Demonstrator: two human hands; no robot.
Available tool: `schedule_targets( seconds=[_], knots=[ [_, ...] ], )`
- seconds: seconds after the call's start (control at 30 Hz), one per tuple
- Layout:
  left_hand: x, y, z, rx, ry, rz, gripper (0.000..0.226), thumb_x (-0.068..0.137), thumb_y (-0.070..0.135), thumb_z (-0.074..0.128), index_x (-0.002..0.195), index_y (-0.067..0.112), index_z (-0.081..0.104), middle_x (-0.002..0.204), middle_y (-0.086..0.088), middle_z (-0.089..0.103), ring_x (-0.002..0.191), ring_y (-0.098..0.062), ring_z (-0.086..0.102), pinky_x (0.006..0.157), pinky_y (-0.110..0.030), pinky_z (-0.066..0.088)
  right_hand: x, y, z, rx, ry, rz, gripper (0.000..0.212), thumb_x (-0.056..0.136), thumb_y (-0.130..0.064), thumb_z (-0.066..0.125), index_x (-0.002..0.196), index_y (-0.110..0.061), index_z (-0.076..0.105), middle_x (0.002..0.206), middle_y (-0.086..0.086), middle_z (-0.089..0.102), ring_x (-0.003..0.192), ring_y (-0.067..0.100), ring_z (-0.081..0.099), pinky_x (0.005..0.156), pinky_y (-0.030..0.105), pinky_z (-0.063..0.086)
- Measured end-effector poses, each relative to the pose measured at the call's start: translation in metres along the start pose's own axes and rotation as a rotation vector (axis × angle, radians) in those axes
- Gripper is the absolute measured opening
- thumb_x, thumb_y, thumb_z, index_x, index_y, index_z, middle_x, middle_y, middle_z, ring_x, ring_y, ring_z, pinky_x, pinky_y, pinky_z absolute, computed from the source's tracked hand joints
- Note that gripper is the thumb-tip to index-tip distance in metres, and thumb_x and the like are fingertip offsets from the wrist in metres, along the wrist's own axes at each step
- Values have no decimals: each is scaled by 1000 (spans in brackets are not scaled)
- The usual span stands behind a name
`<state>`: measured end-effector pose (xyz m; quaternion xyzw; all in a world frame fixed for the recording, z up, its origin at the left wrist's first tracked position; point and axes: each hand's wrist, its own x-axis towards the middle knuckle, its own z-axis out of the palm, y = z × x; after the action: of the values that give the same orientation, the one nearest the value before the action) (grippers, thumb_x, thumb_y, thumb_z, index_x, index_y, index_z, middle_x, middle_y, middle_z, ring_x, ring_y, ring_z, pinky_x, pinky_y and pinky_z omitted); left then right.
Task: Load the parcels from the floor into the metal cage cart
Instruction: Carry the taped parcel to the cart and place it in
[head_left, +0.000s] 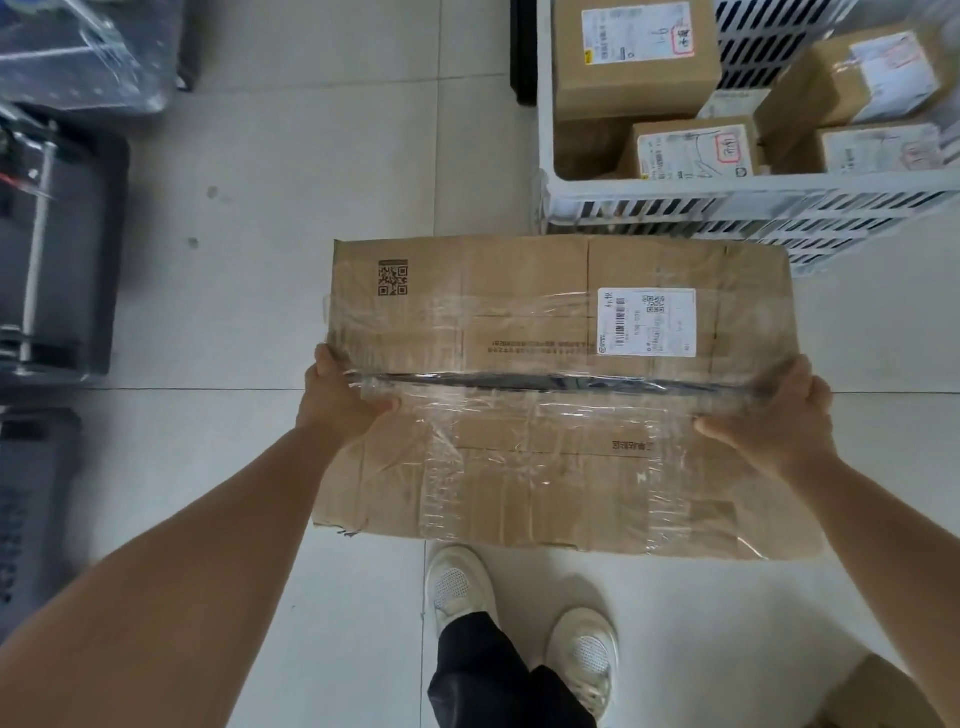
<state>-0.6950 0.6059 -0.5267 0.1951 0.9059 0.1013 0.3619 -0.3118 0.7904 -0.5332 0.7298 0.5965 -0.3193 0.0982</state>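
I hold a wide, flat cardboard parcel (545, 395) wrapped in clear tape, with a white shipping label near its right side and a printed QR code at its upper left. My left hand (337, 400) grips its left edge, thumb on top. Gripping its right edge is my right hand (779, 415). The parcel hangs level above the tiled floor, in front of my feet. Just beyond its far right corner stands a white slotted crate (675, 200) holding several labelled brown boxes (634, 57). No metal cage cart is visible.
Dark wrapped machines or cases (52, 249) line the left edge of the floor. Another brown box corner (878, 691) shows at the bottom right, beside my white shoes (519, 613). Pale floor tiles (311, 182) stretch between the left row and the crate.
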Motion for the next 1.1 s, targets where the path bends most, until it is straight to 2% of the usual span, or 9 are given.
schedule_targets(
  seconds=[0.1, 0.23, 0.4, 0.67, 0.8, 0.93, 1.1],
  knots=[
    [6, -8, 3, -94, 10, 0, 88, 61, 30, 88, 131, 15, 35, 125, -3, 52, 107, -23, 55, 84, -36, 48, 6, 7, 2, 90, -25, 39, 124, 61, -35, 91, 150, -25, 6, 148, 20, 25, 134, 44, 35, 110, 51, 35],
    [3, -9, 3, -146, 18, 33, 84, 67, 25, 86, 134, 17, 38, 126, 1, 56, 100, -16, 53, 85, -32, 46, 5, 6, 2, 136, -25, 45, 118, 56, -35, 93, 145, -21, 17, 142, 17, 32, 129, 41, 40, 109, 50, 37],
    [-19, 2, -20, -202, 47, 69, 82, 68, 22, 85, 136, 20, 38, 120, 7, 56, 96, -15, 55, 82, -30, 43, -13, -1, -21, 157, -17, 15, 114, 57, -33, 92, 145, -20, 20, 141, 15, 35, 128, 38, 43, 108, 50, 39],
    [-92, 25, -107, -251, 116, 45, 79, 68, 26, 83, 134, 26, 38, 117, 8, 59, 98, -18, 58, 82, -31, 46, -70, -42, -107, 166, -5, -76, 112, 59, -34, 91, 145, -24, 20, 141, 12, 35, 127, 37, 45, 103, 48, 43],
    [-144, 35, -155, -309, 155, 36, 73, 72, 22, 81, 133, 26, 40, 112, 9, 59, 98, -19, 58, 81, -29, 44, -105, -63, -151, 169, -29, -114, 109, 59, -35, 92, 142, -24, 23, 136, 14, 37, 127, 40, 44, 106, 52, 41],
    [-200, 34, -203, -352, 231, 4, 67, 71, 20, 82, 126, 27, 44, 107, 7, 62, 99, -21, 61, 86, -36, 49, -145, -87, -194, 164, -41, -189, 119, 57, -39, 92, 148, -23, 17, 143, 15, 33, 133, 39, 38, 109, 53, 37],
    [-264, 31, -256, -402, 322, 2, 65, 72, 20, 81, 126, 27, 46, 106, 8, 62, 97, -20, 59, 82, -30, 42, -190, -122, -243, 149, -29, -290, 124, 57, -40, 92, 151, -23, 14, 149, 16, 28, 136, 41, 36, 111, 55, 35]
  ],
)
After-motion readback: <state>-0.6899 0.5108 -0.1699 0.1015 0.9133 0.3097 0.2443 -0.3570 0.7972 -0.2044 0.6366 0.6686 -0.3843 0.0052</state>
